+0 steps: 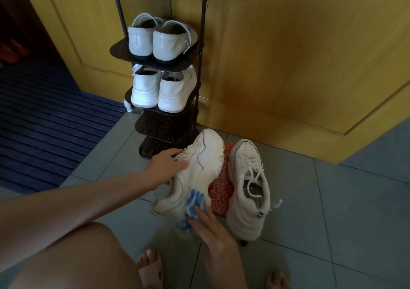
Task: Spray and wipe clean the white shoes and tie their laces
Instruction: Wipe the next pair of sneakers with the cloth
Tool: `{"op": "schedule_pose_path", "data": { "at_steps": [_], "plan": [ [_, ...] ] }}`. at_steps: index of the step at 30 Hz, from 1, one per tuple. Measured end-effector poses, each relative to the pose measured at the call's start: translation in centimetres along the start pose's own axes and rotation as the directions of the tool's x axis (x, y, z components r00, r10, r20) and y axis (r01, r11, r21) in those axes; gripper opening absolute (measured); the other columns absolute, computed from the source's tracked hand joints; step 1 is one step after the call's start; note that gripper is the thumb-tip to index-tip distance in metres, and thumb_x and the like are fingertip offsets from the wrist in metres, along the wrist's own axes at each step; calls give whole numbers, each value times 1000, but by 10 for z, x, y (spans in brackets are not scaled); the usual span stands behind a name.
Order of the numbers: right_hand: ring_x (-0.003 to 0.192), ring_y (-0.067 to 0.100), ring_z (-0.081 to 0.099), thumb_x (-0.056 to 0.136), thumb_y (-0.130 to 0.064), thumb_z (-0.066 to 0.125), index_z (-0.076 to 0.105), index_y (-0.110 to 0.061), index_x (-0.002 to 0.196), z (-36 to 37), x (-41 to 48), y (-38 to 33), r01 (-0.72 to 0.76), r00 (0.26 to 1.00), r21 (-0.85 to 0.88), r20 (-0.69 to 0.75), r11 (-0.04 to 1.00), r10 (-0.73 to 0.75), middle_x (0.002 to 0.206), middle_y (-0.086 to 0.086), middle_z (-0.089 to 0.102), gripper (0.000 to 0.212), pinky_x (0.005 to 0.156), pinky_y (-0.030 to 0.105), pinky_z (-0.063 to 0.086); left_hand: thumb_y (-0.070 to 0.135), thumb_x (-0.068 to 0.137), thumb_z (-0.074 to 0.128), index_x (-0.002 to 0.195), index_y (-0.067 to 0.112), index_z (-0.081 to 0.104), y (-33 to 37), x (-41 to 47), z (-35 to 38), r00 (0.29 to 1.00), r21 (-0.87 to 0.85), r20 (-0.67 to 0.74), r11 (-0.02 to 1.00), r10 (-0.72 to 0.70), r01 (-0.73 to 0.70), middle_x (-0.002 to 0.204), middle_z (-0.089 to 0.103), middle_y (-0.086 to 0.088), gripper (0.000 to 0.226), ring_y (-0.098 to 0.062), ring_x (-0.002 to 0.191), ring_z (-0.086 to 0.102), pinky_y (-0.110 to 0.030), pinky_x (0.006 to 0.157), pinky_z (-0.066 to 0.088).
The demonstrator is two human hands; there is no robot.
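Farthest out from the shoe rack (168,122), nearest the viewer: bare knee and two feet, one in a pale slipper (150,266), on grey tiled floor (310,222).

Next toward the rack: right hand (213,233), fingers straight, not curled, pressing a blue-and-white cloth (193,202) against the heel end of the tilted shoe (199,169).

Tilted shoe just in front of the rack's base, rolled onto its side, toe pointing toward the rack. Left hand (165,165) closed over its laces, thumb on the upper, gripping it.

Second shoe (246,200) to the right of the rack's foot, upright on its sole, laces loose and untied. Red patterned item (220,191) between the two shoes, touching both. Small white object (278,203) just beside the second shoe's far side; kind cannot be told.

On the rack: lower pair (162,89) and upper pair (159,40) of white shoes, heels outward, one shelf apart.

Left of the rack: dark blue striped mat (44,122). Behind the rack: yellow wooden panel (288,55).
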State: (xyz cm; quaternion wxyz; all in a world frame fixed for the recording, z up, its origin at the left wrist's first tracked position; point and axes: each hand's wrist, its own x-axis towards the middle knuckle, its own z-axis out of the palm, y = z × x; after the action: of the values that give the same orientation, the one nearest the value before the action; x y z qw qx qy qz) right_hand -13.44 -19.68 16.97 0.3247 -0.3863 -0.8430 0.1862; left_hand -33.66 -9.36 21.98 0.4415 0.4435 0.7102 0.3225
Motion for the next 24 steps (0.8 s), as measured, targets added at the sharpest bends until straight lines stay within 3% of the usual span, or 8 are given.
{"op": "schedule_pose_path", "data": {
  "at_steps": [3,7,9,12,16,18,21,24],
  "plan": [
    [130,12,44,91,-14,47,57,-28,121,1,-23,1,68,996,-31,-48,997,-69,134,-6,55,35,101,12,38,42,65,64,128,21,56,9,-7,4,999,38,-3,999,37,-37,115,63,-5,67,-22,107,58,-38,91,50],
    [128,13,48,91,-24,54,70,-24,104,7,-49,4,216,976,-164,-1,962,-219,127,-6,61,21,96,14,44,38,76,68,127,20,56,11,-8,4,998,68,-2,996,61,-61,114,64,-6,55,-22,106,59,-36,89,49],
    [129,14,46,94,-24,51,67,-23,110,4,-56,0,254,965,-143,-25,957,-260,128,-4,61,23,94,18,47,40,76,67,126,20,57,12,-8,5,999,74,-4,996,48,-48,112,64,-7,55,-24,104,60,-36,84,52],
    [130,24,46,95,-9,48,61,-12,121,-15,-33,-15,123,967,120,-239,985,-92,132,6,58,29,101,29,45,33,87,63,122,16,58,13,-6,7,1000,77,-22,997,14,-13,110,63,-11,38,-28,102,60,-42,86,53],
    [140,11,30,88,6,55,57,-13,129,-23,25,-16,-103,958,110,-256,989,128,143,-3,46,45,110,21,32,33,89,60,113,14,61,17,-7,9,999,67,-40,998,0,3,107,64,-13,31,-31,100,61,-49,87,52],
    [140,1,25,85,6,58,56,-18,130,-12,31,-12,-139,960,78,-235,987,154,144,-10,41,50,110,18,29,31,88,62,115,17,62,17,-7,8,998,63,-60,998,-1,5,107,65,-11,31,-28,100,61,-44,87,53],
    [139,6,30,80,9,61,52,-22,132,9,7,-13,-77,982,46,-172,996,84,146,-8,42,61,108,16,33,27,85,66,122,17,59,15,-6,9,998,115,-52,993,37,-31,107,64,-8,39,-23,100,60,-34,83,50],
    [135,13,39,90,-4,51,59,-18,126,18,-14,-13,-15,975,55,-222,998,27,140,-4,50,40,103,19,41,27,85,65,123,18,59,16,-8,12,996,169,-48,983,78,-69,104,62,-3,39,-15,94,57,-30,80,49]
  ]
}}
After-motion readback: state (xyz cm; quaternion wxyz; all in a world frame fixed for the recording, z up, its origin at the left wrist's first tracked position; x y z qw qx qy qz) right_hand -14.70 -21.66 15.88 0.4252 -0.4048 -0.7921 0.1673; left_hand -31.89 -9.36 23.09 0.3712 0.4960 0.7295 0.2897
